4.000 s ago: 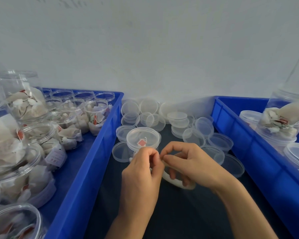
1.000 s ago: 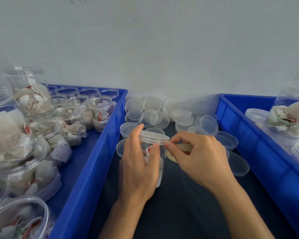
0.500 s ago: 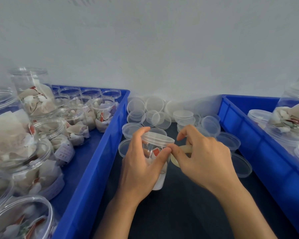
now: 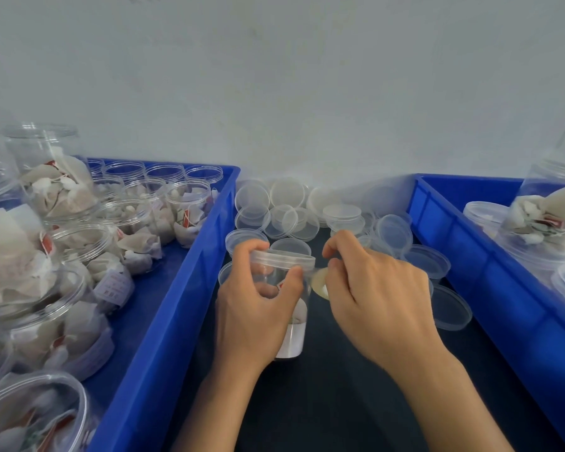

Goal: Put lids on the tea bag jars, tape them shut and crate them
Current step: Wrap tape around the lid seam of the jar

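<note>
A clear lidded jar (image 4: 291, 324) with tea bags stands on the dark table between two blue crates. My left hand (image 4: 252, 318) is wrapped around it, thumb pressed just under the lid (image 4: 282, 257). My right hand (image 4: 375, 298) is close on the jar's right and holds a roll of clear tape (image 4: 320, 283) against the jar's rim; most of the roll is hidden behind my fingers. The left crate (image 4: 183, 288) holds several open jars of tea bags (image 4: 134, 243). The right crate (image 4: 490, 275) holds lidded jars (image 4: 545, 223).
Several loose clear lids (image 4: 287, 210) lie heaped on the table behind the jar, up to the white wall. More lids (image 4: 447, 308) lie right of my right hand. The crate walls flank my hands closely on both sides.
Four seconds ago both hands picked at the tape roll in front of the jar. Since then my left hand has gripped the jar and my right has brought the tape to the lid's edge.
</note>
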### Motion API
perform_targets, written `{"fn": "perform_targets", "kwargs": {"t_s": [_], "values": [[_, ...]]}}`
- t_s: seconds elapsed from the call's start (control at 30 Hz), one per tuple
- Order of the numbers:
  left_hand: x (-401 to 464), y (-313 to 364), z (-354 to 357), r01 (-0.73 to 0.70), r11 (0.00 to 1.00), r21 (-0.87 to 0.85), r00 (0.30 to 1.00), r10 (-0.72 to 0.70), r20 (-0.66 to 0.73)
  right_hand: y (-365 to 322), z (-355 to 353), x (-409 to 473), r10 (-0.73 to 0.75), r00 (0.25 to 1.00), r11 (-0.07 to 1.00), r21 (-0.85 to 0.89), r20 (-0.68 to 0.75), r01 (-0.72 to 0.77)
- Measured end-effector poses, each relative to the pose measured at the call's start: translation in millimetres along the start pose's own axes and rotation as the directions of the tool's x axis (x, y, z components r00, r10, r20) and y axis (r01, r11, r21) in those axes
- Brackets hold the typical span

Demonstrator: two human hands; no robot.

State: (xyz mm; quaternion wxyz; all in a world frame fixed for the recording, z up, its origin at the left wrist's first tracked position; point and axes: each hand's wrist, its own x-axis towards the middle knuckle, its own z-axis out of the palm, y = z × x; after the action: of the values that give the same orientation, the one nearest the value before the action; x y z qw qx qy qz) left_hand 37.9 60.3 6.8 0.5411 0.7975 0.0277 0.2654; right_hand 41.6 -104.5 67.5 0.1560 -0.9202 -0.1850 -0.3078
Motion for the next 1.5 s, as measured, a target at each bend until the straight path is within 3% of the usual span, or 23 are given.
{"fn": "perform_targets", "kwargs": {"t_s": [0.23,0.6,0.77,1.0,1.37,1.5], "values": [[1,6,-1,0.049,0.995,-0.091,0.999,-0.047,0.023,2,7,2,-0.031,0.993,0.997,-0.072,-0.113,0.023],[2,7,-2,0.109,0.948,-0.298,0.992,-0.082,0.100,9,21,1,-0.002,0.997,1.000,-0.020,-0.071,0.000],[2,1,1,0.167,0.924,-0.345,0.979,-0.115,0.167,16,22,-2,0.005,1.000,0.996,0.088,0.011,-0.006],[4,-2,2,0.222,0.914,-0.340,0.972,-0.178,0.155,19,16,-1,-0.009,0.992,0.986,0.164,0.123,-0.012],[5,6,-8,0.180,0.971,-0.156,0.972,-0.152,0.177,8,17,-3,0.015,0.998,0.994,0.105,0.061,-0.021],[1,8,-9,0.200,0.976,-0.089,0.976,-0.190,0.107,-2,19,-4,-0.028,1.000,1.000,0.010,0.012,0.027]]}}
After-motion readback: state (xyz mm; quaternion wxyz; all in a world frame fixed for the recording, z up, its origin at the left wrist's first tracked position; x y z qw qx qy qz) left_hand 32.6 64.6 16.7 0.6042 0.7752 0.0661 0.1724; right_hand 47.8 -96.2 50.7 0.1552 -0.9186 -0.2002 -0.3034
